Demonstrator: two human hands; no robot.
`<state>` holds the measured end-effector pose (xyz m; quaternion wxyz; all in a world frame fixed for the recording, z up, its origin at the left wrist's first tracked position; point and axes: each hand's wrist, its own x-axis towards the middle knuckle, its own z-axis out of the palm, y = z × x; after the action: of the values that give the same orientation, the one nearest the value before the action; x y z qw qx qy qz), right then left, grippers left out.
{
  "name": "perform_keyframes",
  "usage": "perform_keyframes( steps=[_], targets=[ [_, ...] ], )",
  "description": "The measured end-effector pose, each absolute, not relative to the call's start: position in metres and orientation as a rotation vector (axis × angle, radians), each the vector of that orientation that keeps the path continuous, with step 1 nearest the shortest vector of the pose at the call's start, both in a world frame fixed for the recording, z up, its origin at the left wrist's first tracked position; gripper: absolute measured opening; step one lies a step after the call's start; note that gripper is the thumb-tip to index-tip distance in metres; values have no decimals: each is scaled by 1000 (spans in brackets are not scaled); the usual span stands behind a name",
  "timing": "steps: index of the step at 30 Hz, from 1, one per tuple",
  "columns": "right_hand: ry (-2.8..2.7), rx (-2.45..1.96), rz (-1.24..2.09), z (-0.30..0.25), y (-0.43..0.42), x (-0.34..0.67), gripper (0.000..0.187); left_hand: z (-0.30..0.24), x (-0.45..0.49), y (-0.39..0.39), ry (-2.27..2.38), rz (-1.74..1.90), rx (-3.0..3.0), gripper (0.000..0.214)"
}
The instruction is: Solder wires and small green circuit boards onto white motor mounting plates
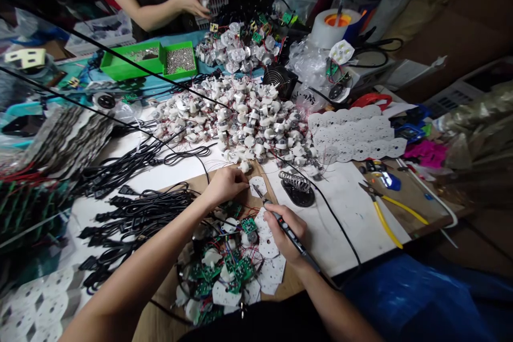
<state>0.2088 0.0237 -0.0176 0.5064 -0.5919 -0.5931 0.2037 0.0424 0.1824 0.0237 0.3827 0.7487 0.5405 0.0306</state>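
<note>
My right hand [285,228] is closed around a black soldering iron [280,222], held like a pen, with its tip pointing up-left at a small white round board [257,186]. My left hand [226,183] is curled, its fingertips pressing at the edge of that same white board on the wooden work board [182,189]. Just below my hands lies a heap of green circuit boards [224,270] with red wires and white discs. The iron's black cord [340,232] trails off to the right.
A big pile of white and silver small parts [240,123] fills the middle. Black power cords [132,208] lie left. A coil iron stand [297,188], yellow-handled pliers [387,214], white board panels [356,136], green trays [148,59] and a tape roll [335,26] surround. Another person's hand [192,2] works at the back.
</note>
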Motion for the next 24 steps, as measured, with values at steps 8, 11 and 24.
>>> perform_keyframes(
  steps=[8, 11, 24],
  targets=[
    [-1404, -1443, 516, -19, 25, 208, 14, 25, 44, 184, 1361, 44, 1949, 8],
    [-1409, -1442, 520, -19, 25, 207, 14, 27, 47, 184, 1366, 10, 2012, 9],
    [-1434, -1432, 490, -21, 27, 207, 15, 23, 49, 183, 1353, -33, 2092, 12]
  ],
)
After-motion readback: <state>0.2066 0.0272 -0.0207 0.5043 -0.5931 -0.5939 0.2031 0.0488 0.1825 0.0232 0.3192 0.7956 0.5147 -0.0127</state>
